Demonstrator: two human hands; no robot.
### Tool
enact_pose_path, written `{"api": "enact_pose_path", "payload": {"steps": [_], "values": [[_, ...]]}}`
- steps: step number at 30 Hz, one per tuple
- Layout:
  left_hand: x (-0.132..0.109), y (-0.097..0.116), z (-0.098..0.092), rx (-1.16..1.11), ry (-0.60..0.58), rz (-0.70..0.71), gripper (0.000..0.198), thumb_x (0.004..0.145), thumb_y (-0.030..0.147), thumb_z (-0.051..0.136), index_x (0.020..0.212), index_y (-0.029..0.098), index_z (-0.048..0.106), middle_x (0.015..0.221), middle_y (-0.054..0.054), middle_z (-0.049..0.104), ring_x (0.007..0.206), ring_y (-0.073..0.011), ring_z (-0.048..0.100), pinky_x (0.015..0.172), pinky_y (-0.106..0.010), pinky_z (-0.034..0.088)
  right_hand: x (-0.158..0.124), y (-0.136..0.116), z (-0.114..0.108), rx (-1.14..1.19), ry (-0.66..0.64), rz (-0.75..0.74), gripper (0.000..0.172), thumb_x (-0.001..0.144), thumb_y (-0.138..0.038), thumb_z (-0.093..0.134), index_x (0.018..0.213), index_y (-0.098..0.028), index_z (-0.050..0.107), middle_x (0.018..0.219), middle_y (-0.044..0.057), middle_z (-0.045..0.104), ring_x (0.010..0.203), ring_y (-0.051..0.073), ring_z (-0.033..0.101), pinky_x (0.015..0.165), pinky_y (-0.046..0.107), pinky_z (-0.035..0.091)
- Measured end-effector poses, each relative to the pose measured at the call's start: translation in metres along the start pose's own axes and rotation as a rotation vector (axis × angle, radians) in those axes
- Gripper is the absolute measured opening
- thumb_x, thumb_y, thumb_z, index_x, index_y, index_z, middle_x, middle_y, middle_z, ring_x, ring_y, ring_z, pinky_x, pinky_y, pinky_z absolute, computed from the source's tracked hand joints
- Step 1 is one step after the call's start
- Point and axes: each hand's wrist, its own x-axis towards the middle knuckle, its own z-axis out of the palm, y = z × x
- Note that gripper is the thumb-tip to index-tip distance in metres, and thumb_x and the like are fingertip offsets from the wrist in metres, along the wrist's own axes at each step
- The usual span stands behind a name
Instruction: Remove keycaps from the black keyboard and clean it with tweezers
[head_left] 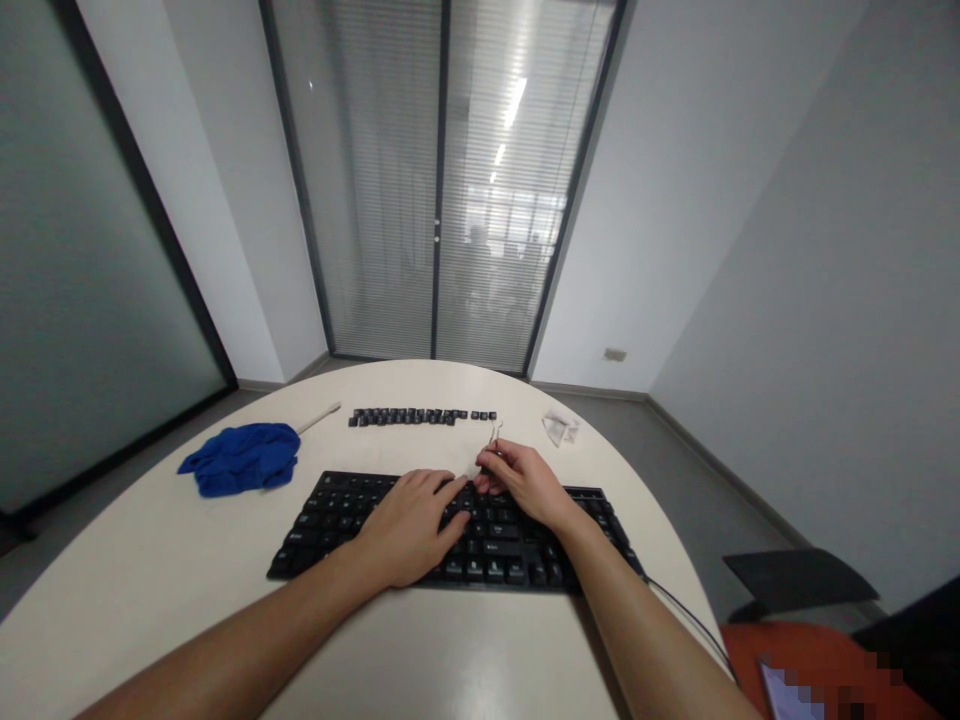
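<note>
A black keyboard (487, 548) lies on the white table in front of me. My left hand (416, 520) rests palm down across its middle keys, fingers stretched out and thumb apart, holding nothing. Just above the keyboard's back edge, my right hand (517, 478) is closed in a pinch. From its fingers the thin wire prongs of a keycap puller (496, 432) stick up, pointing away from me. Whether a keycap is also between those fingers I cannot make out. Beyond the keyboard, loose black keycaps (405, 415) are lined up in two rows.
To the left are a crumpled blue cloth (244, 458) and a thin pale brush (319, 417). Small white packets (559, 428) sit at the back right of the round table (135, 580). A cable (694, 618) runs off the right edge, near an orange chair (780, 650).
</note>
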Motion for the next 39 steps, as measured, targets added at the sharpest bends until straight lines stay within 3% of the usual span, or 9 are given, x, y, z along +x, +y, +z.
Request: {"api": "enact_pose_path", "payload": {"steps": [14,24,33,39], "values": [[-0.001,-0.001,0.002,-0.002,0.020,-0.001,0.043,0.096,0.043,0.042,0.132,0.022,0.052,0.125,-0.009,0.061,0.116,-0.0266,0.053,0.102,-0.045,0.039,0.007,0.014,0.001,0.016,0.102,0.014,0.034,0.087,-0.052,0.057,0.089,-0.018,0.057,0.072,0.002,0.071,0.060,0.014,0.068,0.056,0.023,0.053],[-0.001,0.003,-0.001,-0.059,0.061,0.002,0.034,0.094,0.033,0.046,0.125,0.021,0.051,0.121,-0.008,0.061,0.113,-0.0254,0.053,0.101,-0.043,0.040,0.007,0.010,0.001,0.047,0.139,0.023,0.036,0.084,-0.054,0.059,0.088,-0.019,0.057,0.069,0.001,0.071,0.058,0.014,0.068,0.054,0.024,0.053],[-0.002,0.009,-0.008,-0.130,0.117,0.041,0.013,0.089,0.025,0.054,0.102,0.020,0.053,0.101,-0.005,0.062,0.096,-0.0237,0.056,0.087,-0.040,0.045,-0.001,-0.004,0.015,0.048,0.071,-0.026,0.036,0.085,-0.055,0.060,0.088,-0.019,0.059,0.071,0.002,0.072,0.061,0.015,0.068,0.057,0.024,0.053],[-0.002,0.008,-0.007,-0.126,0.089,0.084,0.015,0.091,0.025,0.055,0.106,0.021,0.054,0.101,-0.005,0.062,0.096,-0.0237,0.056,0.086,-0.039,0.045,-0.001,-0.004,0.016,-0.012,0.066,-0.052,0.035,0.087,-0.054,0.057,0.087,-0.019,0.059,0.066,0.000,0.069,0.054,0.013,0.064,0.052,0.023,0.050]]}}
